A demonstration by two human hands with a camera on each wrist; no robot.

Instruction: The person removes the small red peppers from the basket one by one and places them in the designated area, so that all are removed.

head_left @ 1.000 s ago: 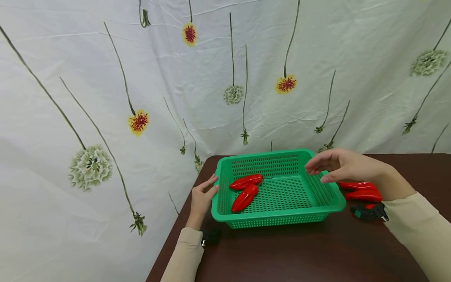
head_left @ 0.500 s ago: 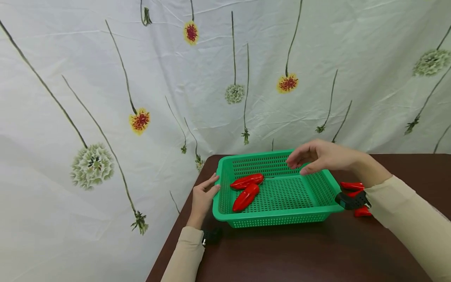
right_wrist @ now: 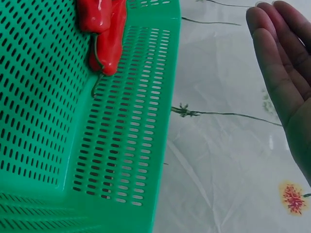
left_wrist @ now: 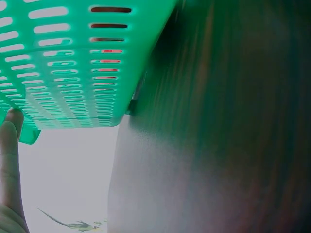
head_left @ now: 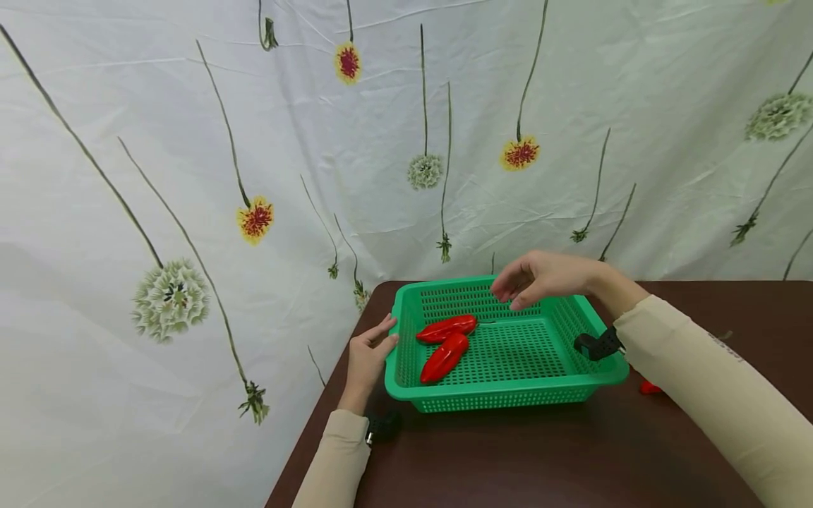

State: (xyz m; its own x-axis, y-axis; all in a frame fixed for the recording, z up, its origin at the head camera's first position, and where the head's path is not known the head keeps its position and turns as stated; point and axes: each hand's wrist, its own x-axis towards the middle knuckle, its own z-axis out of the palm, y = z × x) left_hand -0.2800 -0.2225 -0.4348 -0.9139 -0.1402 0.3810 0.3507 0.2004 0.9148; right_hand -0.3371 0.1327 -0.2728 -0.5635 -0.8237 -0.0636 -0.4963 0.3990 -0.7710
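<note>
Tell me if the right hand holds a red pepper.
No, the right wrist view shows the right hand empty, while two red peppers lie inside the basket.

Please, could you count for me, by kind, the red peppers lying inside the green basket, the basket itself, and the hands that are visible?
Red peppers: 2
Green basket: 1
Hands: 2
Total: 5
One red piece outside the basket is mostly hidden by the right sleeve, so I left it out.

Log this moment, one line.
left hand: at basket rim | right hand: above basket, empty | peppers: two in basket
</note>
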